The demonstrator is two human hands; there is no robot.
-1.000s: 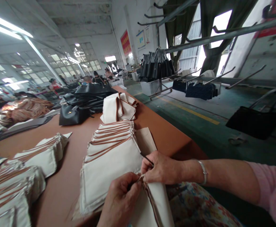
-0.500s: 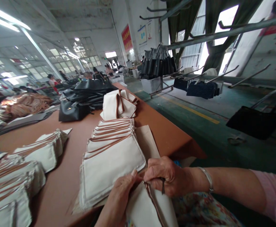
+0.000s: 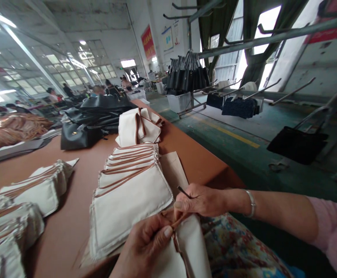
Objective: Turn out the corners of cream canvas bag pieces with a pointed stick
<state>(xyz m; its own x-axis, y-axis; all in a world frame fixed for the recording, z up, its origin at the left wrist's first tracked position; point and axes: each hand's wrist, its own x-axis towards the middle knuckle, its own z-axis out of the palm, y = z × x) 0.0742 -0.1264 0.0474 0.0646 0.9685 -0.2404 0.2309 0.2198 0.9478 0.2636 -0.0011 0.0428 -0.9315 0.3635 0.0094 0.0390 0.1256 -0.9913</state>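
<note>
A cream fabric pouch piece [image 3: 194, 239] with brown edge trim hangs over my lap at the table's front edge. My left hand [image 3: 149, 241] pinches its brown trim between thumb and fingers. Close beside it, my right hand [image 3: 197, 200] is closed, its fingertips at the same trim. A thin dark tool [image 3: 184, 192] sticks out of the right fist, pointing up and left; its other end is hidden. Just beyond both hands lies an overlapping row of cream pieces [image 3: 130, 200] with brown trim.
More cream pieces [image 3: 44, 193] lie left on the brown table [image 3: 67, 227]. Farther back are folded cream pieces [image 3: 128, 127] and black bags [image 3: 81, 135]. At right, a metal rack [image 3: 243, 48] carries hanging bags. People sit in the distance.
My right hand has turned, so the tool that pointed down now points up-left. My left hand has curled its fingers more around the trim. The view has shifted slightly right.
</note>
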